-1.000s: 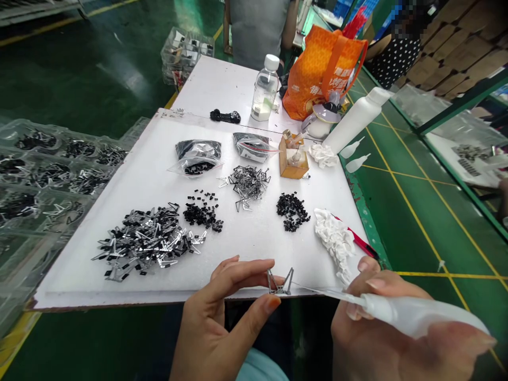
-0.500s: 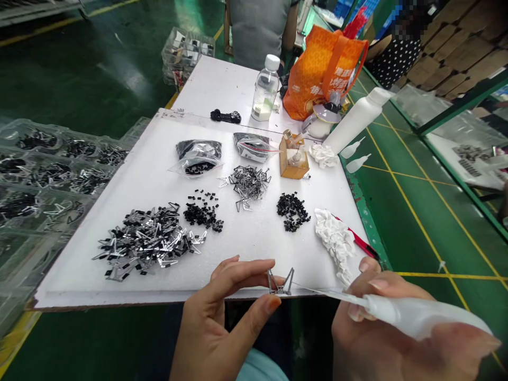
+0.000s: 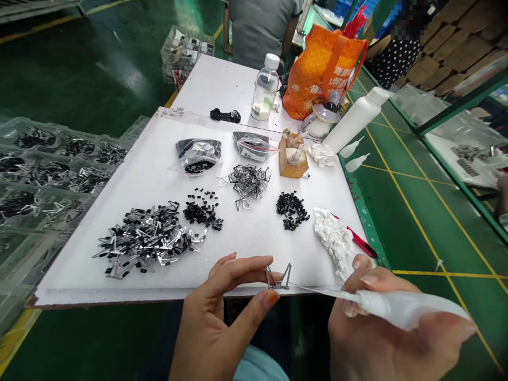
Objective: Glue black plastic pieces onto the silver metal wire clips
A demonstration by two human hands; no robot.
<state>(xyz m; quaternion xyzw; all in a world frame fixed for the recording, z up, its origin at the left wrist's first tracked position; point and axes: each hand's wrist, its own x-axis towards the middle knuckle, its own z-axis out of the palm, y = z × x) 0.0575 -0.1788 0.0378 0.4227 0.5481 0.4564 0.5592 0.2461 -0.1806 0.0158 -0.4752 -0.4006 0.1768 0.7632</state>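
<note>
Between thumb and fingertips, my left hand (image 3: 228,312) pinches a small grey V-armed metal bracket (image 3: 282,287) just over the table's front edge. My right hand (image 3: 369,333) is wrapped round a white squeeze bottle (image 3: 405,308) lying on its side in the grip. The bottle's long thin nozzle points left, its tip close to the bracket; whether they touch I cannot tell. Beyond my hands lie a pile of grey brackets (image 3: 249,182), a heap of small black pieces (image 3: 292,210), another black heap (image 3: 200,212), and a large pile of brackets with black pieces (image 3: 145,238).
Crumpled white tissue (image 3: 332,235) and a red-handled tool (image 3: 361,241) lie on the right. Farther back stand a wooden box (image 3: 293,165), plastic bags of parts (image 3: 198,153), a clear bottle (image 3: 265,87) and an orange bag (image 3: 313,74). Partitioned trays (image 3: 51,172) sit left. People are beyond.
My right hand and the squeeze bottle have shifted a little to the left. My left hand with the bracket has moved slightly up and left.
</note>
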